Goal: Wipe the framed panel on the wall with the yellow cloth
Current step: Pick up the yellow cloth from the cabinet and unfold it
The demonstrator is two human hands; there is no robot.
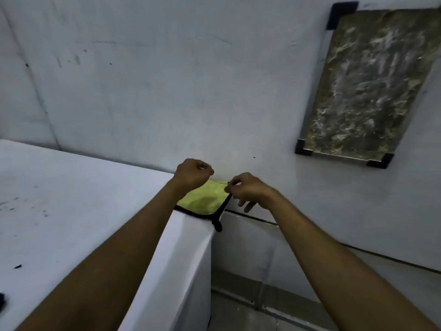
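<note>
My right hand [250,190] pinches the edge of the yellow cloth [205,199]. My left hand [193,173] is curled; whether it grips anything I cannot tell. The cloth lies beneath both hands on the surface [71,187] corner. The framed panel [367,87], up beyond my right hand, looks untouched: all the wiping remains.

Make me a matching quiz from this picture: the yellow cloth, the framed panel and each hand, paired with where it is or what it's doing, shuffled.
Things
1. yellow cloth
2. framed panel
3. left hand
4. right hand

Places or states
A. pinches the cloth's right edge
B. hangs on the wall, upper right
C. fingers curled, over the cloth's far edge
D. lies on the corner of the white top

Pairs: 1-D, 2-B, 3-C, 4-A
</note>
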